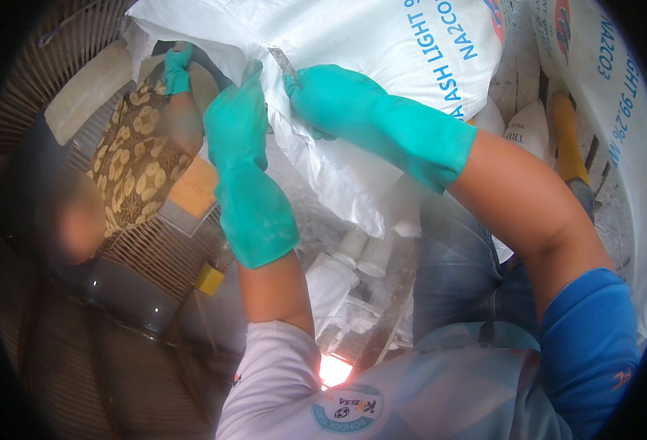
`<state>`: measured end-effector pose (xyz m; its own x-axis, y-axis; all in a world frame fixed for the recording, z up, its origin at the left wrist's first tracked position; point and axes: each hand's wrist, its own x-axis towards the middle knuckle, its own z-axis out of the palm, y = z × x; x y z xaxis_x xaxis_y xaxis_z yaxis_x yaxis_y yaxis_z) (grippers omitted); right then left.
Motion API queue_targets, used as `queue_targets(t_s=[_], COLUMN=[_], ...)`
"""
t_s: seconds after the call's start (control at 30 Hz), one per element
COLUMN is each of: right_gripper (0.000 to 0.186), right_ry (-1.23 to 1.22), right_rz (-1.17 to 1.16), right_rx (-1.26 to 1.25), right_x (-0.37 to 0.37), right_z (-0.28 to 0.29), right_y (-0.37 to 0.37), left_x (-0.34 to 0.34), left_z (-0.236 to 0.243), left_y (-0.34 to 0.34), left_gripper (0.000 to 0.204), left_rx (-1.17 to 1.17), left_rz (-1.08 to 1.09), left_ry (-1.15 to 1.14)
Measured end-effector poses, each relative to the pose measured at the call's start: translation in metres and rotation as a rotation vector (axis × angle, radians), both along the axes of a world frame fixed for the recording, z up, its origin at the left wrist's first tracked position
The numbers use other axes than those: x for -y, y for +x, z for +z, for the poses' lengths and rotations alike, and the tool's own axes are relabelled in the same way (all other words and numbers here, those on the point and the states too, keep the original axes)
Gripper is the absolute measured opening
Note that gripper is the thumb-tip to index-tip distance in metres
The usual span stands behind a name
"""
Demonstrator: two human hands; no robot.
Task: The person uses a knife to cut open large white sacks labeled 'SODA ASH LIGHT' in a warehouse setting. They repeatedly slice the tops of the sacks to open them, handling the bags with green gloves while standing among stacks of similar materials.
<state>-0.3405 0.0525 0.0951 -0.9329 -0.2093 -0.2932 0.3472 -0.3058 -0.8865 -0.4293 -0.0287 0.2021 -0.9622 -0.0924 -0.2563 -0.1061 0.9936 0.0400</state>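
Observation:
A large white woven sack with blue print fills the upper middle, and its loose edge hangs down between my hands. My left hand, in a green rubber glove, is closed on the sack's edge, with a grey, dirty thumb tip pointing up. Just to the right, my right hand, in a matching glove, is also closed at the folded edge. By its fingers a short grey strip sticks up; I cannot tell whether it is a blade or a soiled fingertip. The right palm is hidden.
At the left a co-worker in a patterned brown garment rests a green-gloved hand near the sack's far corner. Another printed white sack stands at the right, with a yellow boot beside it. White bundles lie below.

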Motion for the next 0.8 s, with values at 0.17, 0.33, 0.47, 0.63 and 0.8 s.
queue_targets(t_s=[0.17,0.33,0.47,0.63,0.8], right_gripper=[0.028,0.025,0.028,0.033,0.035], right_ry=[0.072,0.091,0.074,0.17,-0.024], right_rz=[-0.301,-0.408,-0.207,-0.32,-0.141], right_rx=[-0.105,-0.294,-0.002,-0.144,0.123], right_x=[0.044,0.092,0.063,0.038,-0.004], right_z=[-0.005,-0.041,-0.032,-0.041,-0.009], right_y=[-0.001,0.039,0.056,0.054,0.033], left_x=[-0.002,0.008,0.022,0.016,-0.013], left_z=[-0.002,0.003,-0.006,0.002,-0.004], left_y=[0.005,-0.006,-0.006,0.012,0.023], left_gripper=[0.056,0.054,0.055,0.075,0.083], left_rx=[-0.024,0.029,0.025,-0.004,-0.014], left_rz=[0.055,-0.037,0.0,-0.019,-0.233], left_ry=[-0.075,-0.094,0.068,0.244,-0.35])
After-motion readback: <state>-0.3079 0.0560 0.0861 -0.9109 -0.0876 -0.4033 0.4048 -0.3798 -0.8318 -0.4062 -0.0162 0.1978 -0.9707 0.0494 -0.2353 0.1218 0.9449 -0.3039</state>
